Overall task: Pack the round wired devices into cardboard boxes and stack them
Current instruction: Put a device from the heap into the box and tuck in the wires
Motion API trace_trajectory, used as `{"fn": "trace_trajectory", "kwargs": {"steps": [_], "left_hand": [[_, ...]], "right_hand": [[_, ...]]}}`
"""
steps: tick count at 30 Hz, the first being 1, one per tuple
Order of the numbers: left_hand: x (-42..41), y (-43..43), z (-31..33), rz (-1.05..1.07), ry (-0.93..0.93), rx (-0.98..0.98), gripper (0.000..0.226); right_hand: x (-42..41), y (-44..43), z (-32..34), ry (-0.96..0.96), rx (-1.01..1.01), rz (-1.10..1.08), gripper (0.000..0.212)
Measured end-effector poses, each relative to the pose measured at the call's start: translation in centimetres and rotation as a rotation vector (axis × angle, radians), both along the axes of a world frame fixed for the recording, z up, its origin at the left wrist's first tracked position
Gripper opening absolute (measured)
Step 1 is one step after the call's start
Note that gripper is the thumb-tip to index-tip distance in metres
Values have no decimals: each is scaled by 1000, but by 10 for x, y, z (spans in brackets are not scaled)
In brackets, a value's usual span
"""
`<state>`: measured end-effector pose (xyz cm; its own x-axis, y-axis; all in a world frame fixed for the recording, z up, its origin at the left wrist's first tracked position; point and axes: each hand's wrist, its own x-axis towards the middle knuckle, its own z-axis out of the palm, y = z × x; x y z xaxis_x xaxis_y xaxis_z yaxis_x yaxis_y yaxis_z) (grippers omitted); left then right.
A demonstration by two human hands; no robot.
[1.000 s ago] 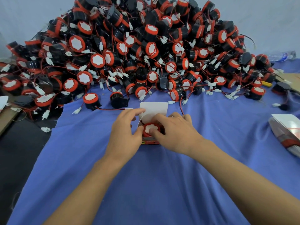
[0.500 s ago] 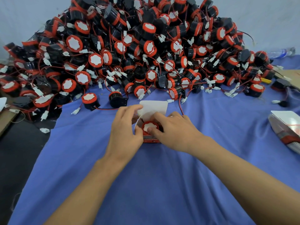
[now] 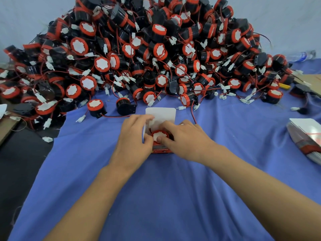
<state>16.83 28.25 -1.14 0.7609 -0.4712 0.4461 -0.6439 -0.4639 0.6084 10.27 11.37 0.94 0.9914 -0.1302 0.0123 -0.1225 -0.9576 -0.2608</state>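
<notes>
**Hands barely shifted; device in the box mouth**

Since a second ago your left hand [image 3: 133, 136] has pulled its fingers back from the flap corner toward the box mouth. Your right hand [image 3: 184, 138] has hardly budged.

The round device [image 3: 159, 135] sits in the open cardboard box [image 3: 162, 150] on the blue-clothed counter [image 3: 173, 197], just in front of the pile [image 3: 139, 49].

- **Left hand:** fingers are curled over the box's left wall and the thumb is against the device's red rim, so it grips the box.
- **Right hand:** thumb and index pinch the device's top, with the other fingers curled along the box's right side.
- **Key relation:** the device lies straight under both thumbs, white face up and round axis vertical. Both hands are equally near, so seating it looks like a straight downward press.
- **Flap:** the white flap [image 3: 160, 113] stands on the far side, leaning away from you. Your left fingers are nearer to it.
- **Writing:** there is a line of small print on the box's red front, too small to read. The white discs on the devices look blank.
</notes>
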Motion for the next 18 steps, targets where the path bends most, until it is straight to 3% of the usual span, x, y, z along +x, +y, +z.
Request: {"fn": "trace_trajectory", "kwargs": {"steps": [5,11,18], "left_hand": [[10,14,11,1,-107,141,12],[-1,11,31,10,-243,425,15],[-9,6,35,32,-122,603,26]], "right_hand": [[-1,0,1,16,-11,10,36],[-2,3,2,2,-45,19,36],[-7,6,-3,-125,-201,36,37]]}}
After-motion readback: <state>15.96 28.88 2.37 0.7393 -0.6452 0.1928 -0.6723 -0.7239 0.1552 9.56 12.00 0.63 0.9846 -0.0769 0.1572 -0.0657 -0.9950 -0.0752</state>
